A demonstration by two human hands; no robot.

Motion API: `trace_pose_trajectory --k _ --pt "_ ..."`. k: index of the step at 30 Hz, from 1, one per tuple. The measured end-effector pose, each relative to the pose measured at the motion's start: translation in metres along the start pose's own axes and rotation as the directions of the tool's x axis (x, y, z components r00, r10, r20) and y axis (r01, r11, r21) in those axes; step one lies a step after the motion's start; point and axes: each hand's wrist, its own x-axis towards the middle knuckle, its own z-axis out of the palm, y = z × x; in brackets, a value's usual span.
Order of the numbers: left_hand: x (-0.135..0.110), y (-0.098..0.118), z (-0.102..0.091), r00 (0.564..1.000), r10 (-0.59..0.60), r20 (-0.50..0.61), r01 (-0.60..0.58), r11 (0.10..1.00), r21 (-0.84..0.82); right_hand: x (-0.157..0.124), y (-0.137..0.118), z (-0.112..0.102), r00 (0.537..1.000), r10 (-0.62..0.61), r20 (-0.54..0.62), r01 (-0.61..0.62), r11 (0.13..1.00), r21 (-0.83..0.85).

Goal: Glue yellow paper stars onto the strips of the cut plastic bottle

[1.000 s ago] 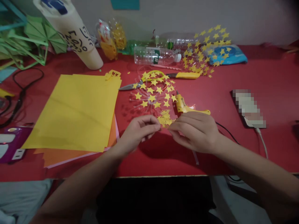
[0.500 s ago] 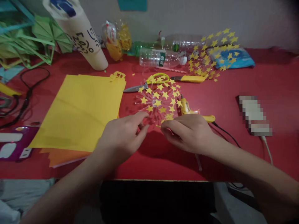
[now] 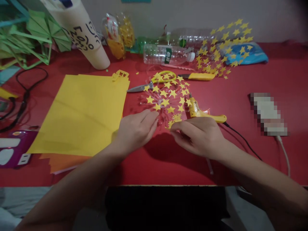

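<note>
A clear plastic bottle piece cut into spreading strips, with yellow paper stars [image 3: 165, 102] on them, lies in the middle of the table. My left hand [image 3: 138, 127] is at its near left edge, fingers pinched together; what they hold is hidden. My right hand [image 3: 201, 134] is closed beside a small pile of loose paper stars [image 3: 176, 118], thumb and forefinger pinched at a star on its near edge. Just beyond that hand lies a yellow hot glue gun [image 3: 198, 112]. Yellow-handled scissors [image 3: 139, 88] lie behind the strips, partly covered by them.
Yellow paper sheets [image 3: 89, 112] lie at left. Behind are a yellow cutter knife [image 3: 201, 76], a plastic bottle [image 3: 156, 55], a tall white cup [image 3: 96, 53] and another star-covered piece [image 3: 216, 56]. A phone [image 3: 268, 112] with a cable lies at right, a purple case [image 3: 18, 149] at left.
My left hand has moved slightly right and up to the strips, and its fingers, apart before, are now closed. My right hand stays pinched by the star pile. The view has shifted a little.
</note>
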Motion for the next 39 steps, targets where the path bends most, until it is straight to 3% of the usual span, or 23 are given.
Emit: trace_pose_trajectory --k 7,15,22,29,39 --pt "0.002 0.010 0.007 0.998 -0.046 -0.048 0.038 0.987 -0.156 -0.003 0.002 0.007 0.999 0.018 -0.040 -0.018 1.000 0.003" --pt "0.000 0.011 0.010 0.996 -0.075 0.054 0.089 0.934 -0.345 -0.002 0.004 0.019 1.000 0.010 -0.026 -0.010 1.000 0.002" --pt "-0.001 0.015 0.006 0.979 -0.181 0.093 0.202 0.817 -0.541 -0.001 0.004 0.018 0.998 -0.053 -0.016 0.054 0.998 0.020" --pt "0.001 0.015 0.003 0.969 -0.196 0.150 0.247 0.778 -0.578 -0.001 0.004 0.018 0.998 -0.048 -0.043 0.050 0.998 0.045" --pt "0.001 0.015 0.001 0.966 -0.187 0.180 0.256 0.801 -0.542 0.002 0.001 0.021 0.996 0.085 -0.041 -0.082 0.995 0.063"
